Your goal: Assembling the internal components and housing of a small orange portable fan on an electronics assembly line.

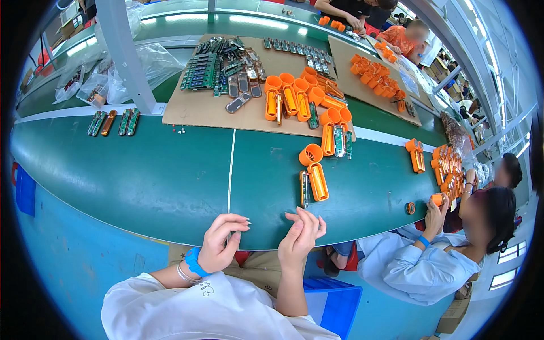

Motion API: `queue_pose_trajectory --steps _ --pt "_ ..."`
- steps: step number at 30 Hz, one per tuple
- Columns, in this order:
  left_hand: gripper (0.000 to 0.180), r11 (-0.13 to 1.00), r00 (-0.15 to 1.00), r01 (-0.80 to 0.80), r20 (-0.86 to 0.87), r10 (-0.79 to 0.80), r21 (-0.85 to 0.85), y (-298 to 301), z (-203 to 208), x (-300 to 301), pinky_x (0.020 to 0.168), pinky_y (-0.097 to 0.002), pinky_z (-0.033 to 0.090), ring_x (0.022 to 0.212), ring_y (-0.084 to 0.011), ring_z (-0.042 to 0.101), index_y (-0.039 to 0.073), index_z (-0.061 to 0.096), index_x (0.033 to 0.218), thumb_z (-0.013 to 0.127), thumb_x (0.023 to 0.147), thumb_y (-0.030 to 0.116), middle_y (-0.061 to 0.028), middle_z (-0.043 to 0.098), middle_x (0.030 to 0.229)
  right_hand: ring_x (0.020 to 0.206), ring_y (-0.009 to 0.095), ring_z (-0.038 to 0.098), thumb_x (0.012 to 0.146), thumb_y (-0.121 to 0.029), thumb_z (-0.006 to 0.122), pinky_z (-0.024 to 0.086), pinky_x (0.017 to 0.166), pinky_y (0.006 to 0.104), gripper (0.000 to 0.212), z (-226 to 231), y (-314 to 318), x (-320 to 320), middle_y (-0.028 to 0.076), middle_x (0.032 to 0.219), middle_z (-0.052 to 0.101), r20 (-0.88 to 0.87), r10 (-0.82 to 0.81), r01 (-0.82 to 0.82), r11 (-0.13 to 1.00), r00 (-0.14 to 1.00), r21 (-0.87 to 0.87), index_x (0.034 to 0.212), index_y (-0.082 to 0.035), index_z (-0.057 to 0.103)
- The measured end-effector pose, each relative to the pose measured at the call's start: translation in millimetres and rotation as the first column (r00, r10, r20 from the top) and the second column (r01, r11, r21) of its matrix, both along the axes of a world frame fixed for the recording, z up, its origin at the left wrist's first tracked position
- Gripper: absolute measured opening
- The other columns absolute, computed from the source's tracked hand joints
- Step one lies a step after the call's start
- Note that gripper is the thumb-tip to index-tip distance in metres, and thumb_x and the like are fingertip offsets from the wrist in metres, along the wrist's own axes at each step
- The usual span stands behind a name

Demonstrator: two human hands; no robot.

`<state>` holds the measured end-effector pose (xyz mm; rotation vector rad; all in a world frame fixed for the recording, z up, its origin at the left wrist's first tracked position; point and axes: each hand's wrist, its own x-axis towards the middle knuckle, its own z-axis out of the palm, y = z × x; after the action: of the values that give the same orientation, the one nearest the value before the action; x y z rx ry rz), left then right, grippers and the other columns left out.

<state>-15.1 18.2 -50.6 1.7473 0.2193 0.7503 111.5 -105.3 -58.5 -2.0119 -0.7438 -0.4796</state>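
Observation:
My left hand (222, 241) rests at the near edge of the green work surface (141, 170), fingers stretched loosely to the right and nothing seen in them. Across a thin white line, my right hand (300, 235) is raised at the same edge, its fingers loosely bent and apart, also holding nothing visible. Just beyond its fingertips lies an orange plastic housing (319, 182) with a round cup (310, 154) at its far end. A narrow circuit-board assembly (305, 190) lies along the housing's left side. Neither hand appears to touch these parts.
A cardboard sheet (192, 116) farther off carries piled circuit boards (204, 71) and orange housings (289, 96). Several board assemblies (113, 122) lie far left beside a metal post (127, 56). At right, a co-worker's hand (435, 215) holds an orange part. A blue bin (343, 306) stands below.

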Motion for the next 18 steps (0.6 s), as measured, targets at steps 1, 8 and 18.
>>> queue_pose_trajectory --steps 1,8,18 --pt "0.024 1.0 1.0 0.001 -0.004 -0.001 0.007 0.2 0.3 -0.1 0.081 -0.0324 0.052 0.095 -0.0256 0.061 -0.001 0.06 0.098 0.048 0.081 -0.012 -0.0161 0.056 0.108 0.1 0.02 0.056 0.093 -0.01 0.045 0.023 0.102 0.0462 0.021 0.4 0.2 0.0 0.004 0.084 0.069 0.001 0.0 0.0 1.0 1.0 0.0 0.105 0.0 0.058" --pt "0.023 1.0 1.0 0.005 -0.004 -0.005 0.016 0.1 2.0 0.4 0.082 -0.0328 0.052 0.094 -0.0257 0.062 -0.002 0.06 0.097 0.048 0.081 -0.012 -0.0162 0.056 0.109 0.101 0.021 0.056 0.094 -0.009 0.041 0.024 0.103 0.0449 0.022 2.0 0.9 -0.7 0.006 0.084 0.069 0.021 -0.003 0.004 0.999 1.0 -0.043 0.104 0.0 0.058" --pt "0.023 1.0 1.0 0.004 -0.013 -0.004 0.024 0.8 1.5 0.1 0.081 -0.033 0.052 0.095 -0.0264 0.062 -0.001 0.06 0.097 0.048 0.081 -0.012 -0.0162 0.057 0.107 0.098 0.02 0.057 0.09 -0.007 0.047 0.023 0.101 0.0464 0.019 0.2 2.0 -0.1 0.004 0.081 0.069 0.037 0.003 -0.002 1.0 0.999 -0.026 0.103 0.001 0.059"
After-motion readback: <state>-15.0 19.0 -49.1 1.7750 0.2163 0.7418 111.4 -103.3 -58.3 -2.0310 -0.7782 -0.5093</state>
